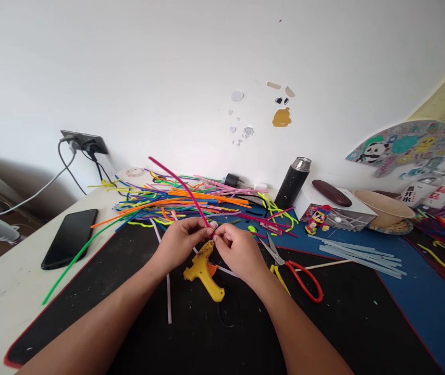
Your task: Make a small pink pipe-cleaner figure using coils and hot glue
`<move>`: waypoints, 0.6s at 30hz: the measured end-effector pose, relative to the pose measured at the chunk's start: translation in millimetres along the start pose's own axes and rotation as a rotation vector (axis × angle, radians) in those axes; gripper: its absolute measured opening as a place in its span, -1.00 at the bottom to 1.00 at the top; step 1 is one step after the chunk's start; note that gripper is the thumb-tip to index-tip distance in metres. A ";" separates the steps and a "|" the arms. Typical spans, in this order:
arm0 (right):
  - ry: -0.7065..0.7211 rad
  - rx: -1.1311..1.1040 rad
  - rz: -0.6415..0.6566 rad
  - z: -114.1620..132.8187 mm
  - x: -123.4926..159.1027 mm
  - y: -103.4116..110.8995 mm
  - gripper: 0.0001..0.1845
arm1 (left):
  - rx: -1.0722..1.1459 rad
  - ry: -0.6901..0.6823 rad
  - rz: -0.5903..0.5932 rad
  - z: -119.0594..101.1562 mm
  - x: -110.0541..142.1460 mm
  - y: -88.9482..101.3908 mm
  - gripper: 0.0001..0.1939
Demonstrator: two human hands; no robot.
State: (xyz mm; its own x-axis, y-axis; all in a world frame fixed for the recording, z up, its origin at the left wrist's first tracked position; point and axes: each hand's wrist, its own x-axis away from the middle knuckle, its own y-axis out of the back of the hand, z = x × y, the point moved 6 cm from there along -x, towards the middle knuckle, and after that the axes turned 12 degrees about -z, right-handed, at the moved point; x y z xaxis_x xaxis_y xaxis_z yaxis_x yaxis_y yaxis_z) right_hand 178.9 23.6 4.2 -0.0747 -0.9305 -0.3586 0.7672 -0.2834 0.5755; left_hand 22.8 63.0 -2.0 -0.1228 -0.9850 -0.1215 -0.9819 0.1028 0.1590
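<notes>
Between both hands is a dark pink pipe cleaner (185,185), its long free end rising up and to the left. My left hand (183,240) pinches it near its lower end. The fingertips of my right hand (238,251) are closed on the same end, close beside the left fingers; the exact grip there is partly hidden. Just below the fingertips, a yellow hot glue gun (207,273) lies on the black mat (136,333), nozzle pointing up toward the hands. Right of my right hand are scissors with red handles (304,281), their blades apart.
A heap of coloured pipe cleaners (175,200) spreads behind the hands. Clear glue sticks (363,255), a small figurine (317,220), a tissue box (340,208) and a black thermos (293,182) stand or lie to the right. A phone (70,238) lies at left, below a wall socket (84,141).
</notes>
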 end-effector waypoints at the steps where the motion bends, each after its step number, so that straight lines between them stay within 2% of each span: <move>1: -0.012 -0.035 -0.006 -0.4 0.1 0.0 -0.88 | 0.042 0.028 -0.006 1.1 -1.0 0.8 -0.61; 5: -0.058 -0.154 -0.013 0.1 0.0 0.5 -0.81 | 0.158 0.110 -0.034 3.1 -3.7 4.1 -0.60; 10: -0.089 -0.221 -0.018 1.7 0.2 0.9 -0.81 | 0.225 0.147 -0.051 5.4 -3.7 4.9 -0.60; 18: -0.163 -0.343 -0.053 -2.6 -0.4 1.8 -0.79 | 0.263 0.181 0.047 7.1 -0.6 -2.5 -0.65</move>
State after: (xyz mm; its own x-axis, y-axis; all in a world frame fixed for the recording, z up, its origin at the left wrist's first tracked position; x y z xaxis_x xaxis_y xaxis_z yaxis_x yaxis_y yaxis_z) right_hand 182.0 24.0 3.5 -0.1987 -0.9492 -0.2439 0.9263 -0.2632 0.2697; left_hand 24.3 64.3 -9.2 -0.1643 -0.9846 0.0596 -0.9822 0.1578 -0.1015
